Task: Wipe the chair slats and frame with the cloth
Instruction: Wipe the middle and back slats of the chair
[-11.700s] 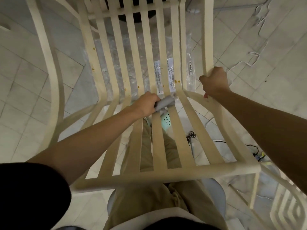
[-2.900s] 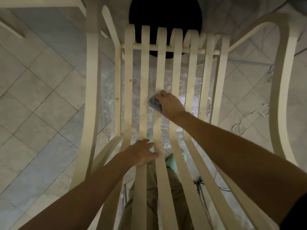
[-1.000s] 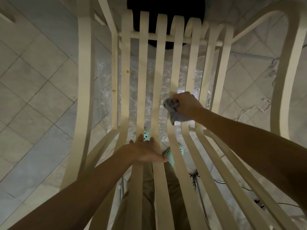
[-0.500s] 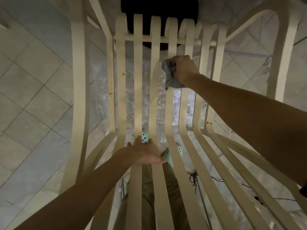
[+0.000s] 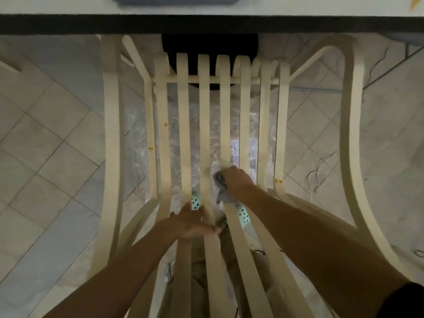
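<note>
A cream slatted chair (image 5: 226,115) fills the view from above, with curved armrests on the left (image 5: 111,125) and right (image 5: 352,125). My right hand (image 5: 236,181) grips a bunched grey cloth (image 5: 221,188) and presses it on a middle slat, close to where the seat bends into the back. My left hand (image 5: 191,222) lies flat with fingers spread across two slats nearer to me, holding nothing. Small orange specks mark the left slats (image 5: 150,148).
A table edge (image 5: 211,21) crosses the top of the view, with a round dark base (image 5: 210,45) under it. Crinkled clear plastic (image 5: 195,143) lies on the tiled floor below the seat. My mint slippers (image 5: 243,216) show between slats. Thin cords (image 5: 317,177) lie at right.
My right hand has drawn the cloth down the slat from near the front crossbar toward me. My left hand has stayed flat on the slats. The view has tilted up, showing the table edge.
</note>
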The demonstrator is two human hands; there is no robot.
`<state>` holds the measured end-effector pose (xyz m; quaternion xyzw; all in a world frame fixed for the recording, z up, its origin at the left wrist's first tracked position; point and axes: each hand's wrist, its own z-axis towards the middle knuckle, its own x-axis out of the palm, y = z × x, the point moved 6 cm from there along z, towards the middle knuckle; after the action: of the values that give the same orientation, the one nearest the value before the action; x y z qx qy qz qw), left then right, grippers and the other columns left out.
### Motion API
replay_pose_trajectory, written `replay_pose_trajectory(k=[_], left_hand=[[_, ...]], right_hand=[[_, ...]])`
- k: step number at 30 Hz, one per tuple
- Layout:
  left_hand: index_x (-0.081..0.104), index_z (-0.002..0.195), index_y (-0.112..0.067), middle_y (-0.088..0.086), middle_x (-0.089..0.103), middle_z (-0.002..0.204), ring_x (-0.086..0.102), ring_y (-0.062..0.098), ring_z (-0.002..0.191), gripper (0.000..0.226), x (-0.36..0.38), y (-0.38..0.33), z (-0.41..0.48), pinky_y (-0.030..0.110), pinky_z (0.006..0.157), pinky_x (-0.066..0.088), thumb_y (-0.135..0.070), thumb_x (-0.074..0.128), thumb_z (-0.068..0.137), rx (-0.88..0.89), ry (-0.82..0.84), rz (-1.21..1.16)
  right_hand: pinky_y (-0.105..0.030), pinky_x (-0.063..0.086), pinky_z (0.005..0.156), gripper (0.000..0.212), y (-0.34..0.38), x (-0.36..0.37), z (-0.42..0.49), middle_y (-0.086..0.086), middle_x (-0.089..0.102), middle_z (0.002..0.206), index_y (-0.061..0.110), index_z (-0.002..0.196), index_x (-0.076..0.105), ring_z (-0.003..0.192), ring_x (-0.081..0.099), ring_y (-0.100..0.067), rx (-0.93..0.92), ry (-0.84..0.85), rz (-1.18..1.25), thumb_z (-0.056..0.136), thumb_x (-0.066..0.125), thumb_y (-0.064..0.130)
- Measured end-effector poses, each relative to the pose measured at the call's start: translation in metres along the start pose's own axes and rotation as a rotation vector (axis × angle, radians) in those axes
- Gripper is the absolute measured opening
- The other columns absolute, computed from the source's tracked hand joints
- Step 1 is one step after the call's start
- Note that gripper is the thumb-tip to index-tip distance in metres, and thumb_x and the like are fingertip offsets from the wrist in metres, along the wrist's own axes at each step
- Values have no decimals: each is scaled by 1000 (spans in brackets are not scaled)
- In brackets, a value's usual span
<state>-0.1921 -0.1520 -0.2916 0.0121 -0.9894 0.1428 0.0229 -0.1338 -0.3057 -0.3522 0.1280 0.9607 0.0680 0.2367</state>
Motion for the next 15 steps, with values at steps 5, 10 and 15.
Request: replay_pose_trajectory(k=[5, 10, 15], left_hand=[[17, 152, -27, 8, 9, 160, 3, 25, 148, 89, -2, -4, -2, 43, 117, 15, -70, 52, 82, -27, -18, -58], [36, 144, -13, 13, 38, 149, 31, 29, 139, 63, -4, -24, -7, 31, 112, 26, -47, 51, 93, -48, -50, -69], [55, 128, -27, -1, 56, 126, 54, 22, 117, 64, 4, -39, 5, 35, 97, 45, -61, 54, 73, 62, -154, -145]], right_hand=[[-31, 52, 69, 38, -1, 22, -16, 0, 55, 79, 26, 62, 39, 77, 61, -21, -40, 32, -18, 80, 72, 30], [-35, 54, 80, 21, -12, 27, -32, -9, 65, 103, 13, 109, 65, 95, 65, -27, -110, 84, -83, 91, 55, 15], [-38, 56, 80, 24, -15, 18, -63, -16, 65, 99, 7, 106, 66, 87, 66, -30, -231, 94, 0, 86, 62, 20]])
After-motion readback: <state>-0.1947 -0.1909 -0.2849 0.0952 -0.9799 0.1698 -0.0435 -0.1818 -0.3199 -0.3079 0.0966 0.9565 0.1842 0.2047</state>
